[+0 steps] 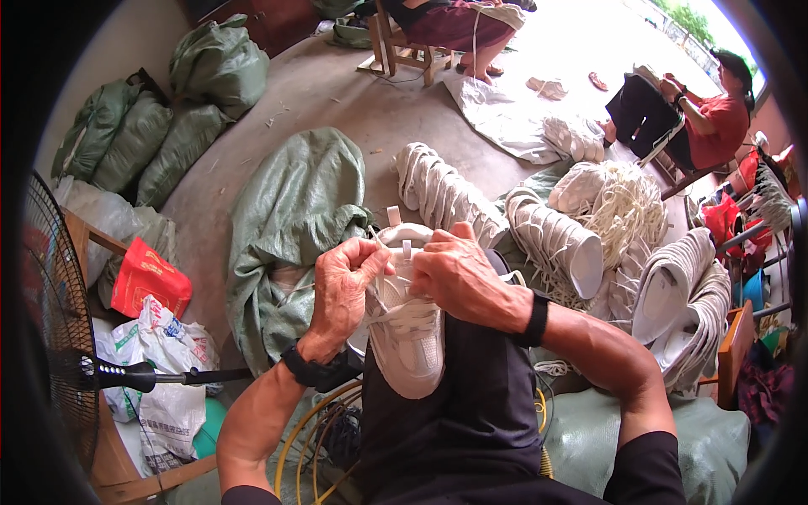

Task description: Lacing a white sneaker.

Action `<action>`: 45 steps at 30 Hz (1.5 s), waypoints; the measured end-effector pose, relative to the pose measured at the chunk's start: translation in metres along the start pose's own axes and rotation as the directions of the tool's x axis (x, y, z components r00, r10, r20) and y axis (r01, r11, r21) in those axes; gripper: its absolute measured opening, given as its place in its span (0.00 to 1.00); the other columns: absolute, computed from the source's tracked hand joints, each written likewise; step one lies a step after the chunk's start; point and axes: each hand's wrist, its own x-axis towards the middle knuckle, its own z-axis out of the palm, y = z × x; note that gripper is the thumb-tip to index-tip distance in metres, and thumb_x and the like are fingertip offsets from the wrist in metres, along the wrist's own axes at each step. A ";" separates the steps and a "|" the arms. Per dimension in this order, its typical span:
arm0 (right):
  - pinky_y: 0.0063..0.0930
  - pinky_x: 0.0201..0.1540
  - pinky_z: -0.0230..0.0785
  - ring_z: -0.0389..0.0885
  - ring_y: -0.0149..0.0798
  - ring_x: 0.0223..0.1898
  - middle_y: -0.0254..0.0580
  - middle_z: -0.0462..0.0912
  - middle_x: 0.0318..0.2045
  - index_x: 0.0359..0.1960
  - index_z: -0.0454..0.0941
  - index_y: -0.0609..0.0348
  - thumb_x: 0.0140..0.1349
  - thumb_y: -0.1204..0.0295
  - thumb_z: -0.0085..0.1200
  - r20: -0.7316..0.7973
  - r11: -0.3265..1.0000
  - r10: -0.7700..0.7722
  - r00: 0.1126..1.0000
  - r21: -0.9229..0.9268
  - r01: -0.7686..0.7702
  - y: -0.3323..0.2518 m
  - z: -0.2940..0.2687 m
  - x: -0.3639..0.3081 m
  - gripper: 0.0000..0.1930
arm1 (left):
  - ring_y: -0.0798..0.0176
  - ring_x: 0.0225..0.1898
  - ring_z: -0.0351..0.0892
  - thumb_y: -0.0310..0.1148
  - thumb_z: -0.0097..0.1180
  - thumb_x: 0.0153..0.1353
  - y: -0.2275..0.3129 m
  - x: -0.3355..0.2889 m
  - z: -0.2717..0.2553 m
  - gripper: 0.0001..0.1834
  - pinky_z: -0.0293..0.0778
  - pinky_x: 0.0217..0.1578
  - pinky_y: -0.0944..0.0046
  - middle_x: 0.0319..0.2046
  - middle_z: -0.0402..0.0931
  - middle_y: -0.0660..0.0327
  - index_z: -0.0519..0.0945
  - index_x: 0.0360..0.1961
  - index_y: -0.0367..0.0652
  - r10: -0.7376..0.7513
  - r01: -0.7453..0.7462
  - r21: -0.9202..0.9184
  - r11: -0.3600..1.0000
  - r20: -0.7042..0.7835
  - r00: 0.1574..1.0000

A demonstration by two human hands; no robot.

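Observation:
A white sneaker (407,358) rests on my dark-trousered lap, its toe toward me and its collar away. Loose white shoelace (402,313) crosses the front of it. On the shoe's left side my left hand (341,282) is closed, thumb and forefinger pinching the lace near the top eyelets. Opposite, my right hand (465,276) is closed too, its fingers curled on the lace beside the tongue (407,250). The fingers partly cover the lace ends. Both wrists wear black bands.
Stacked white shoes (446,194) and a heap of white laces (619,206) lie ahead and right. A green sack (290,210) stands front left; a fan (63,337) is at far left. Two people sit farther off, one in a red shirt (720,126).

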 end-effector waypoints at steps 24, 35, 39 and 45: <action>0.44 0.50 0.56 0.71 0.45 0.44 0.41 0.77 0.36 0.27 0.84 0.55 0.48 0.65 0.63 -0.004 0.975 -0.190 0.982 -0.116 0.189 -0.013 -0.008 -0.004 0.09 | 0.78 0.30 0.74 0.35 0.62 0.68 -0.015 -0.003 -0.012 0.11 0.69 0.36 0.73 0.26 0.80 0.68 0.83 0.38 0.37 0.019 -0.008 -0.114 0.993 0.088 0.996; 0.46 0.51 0.55 0.69 0.47 0.46 0.42 0.71 0.33 0.23 0.73 0.57 0.47 0.74 0.60 -0.090 0.976 -0.214 0.973 -0.051 0.210 -0.012 0.012 -0.008 0.06 | 0.78 0.30 0.74 0.34 0.62 0.68 -0.018 -0.002 -0.010 0.10 0.69 0.36 0.73 0.27 0.81 0.67 0.83 0.38 0.37 0.020 -0.005 -0.194 0.981 0.074 0.997; 0.47 0.54 0.55 0.69 0.46 0.47 0.42 0.72 0.35 0.25 0.76 0.57 0.48 0.73 0.60 -0.144 0.980 -0.200 0.969 -0.040 0.196 -0.010 0.004 -0.018 0.05 | 0.77 0.31 0.75 0.34 0.62 0.68 -0.019 -0.003 -0.011 0.09 0.70 0.38 0.73 0.27 0.81 0.67 0.83 0.38 0.37 0.011 0.003 -0.202 0.979 0.070 0.997; 0.47 0.53 0.54 0.69 0.46 0.46 0.42 0.72 0.35 0.26 0.75 0.58 0.46 0.78 0.58 -0.103 0.983 -0.158 0.982 -0.107 0.147 -0.018 0.007 -0.017 0.06 | 0.76 0.31 0.76 0.34 0.62 0.68 -0.017 -0.002 -0.006 0.10 0.71 0.40 0.72 0.28 0.81 0.66 0.83 0.38 0.37 0.004 0.012 -0.235 0.972 0.066 0.998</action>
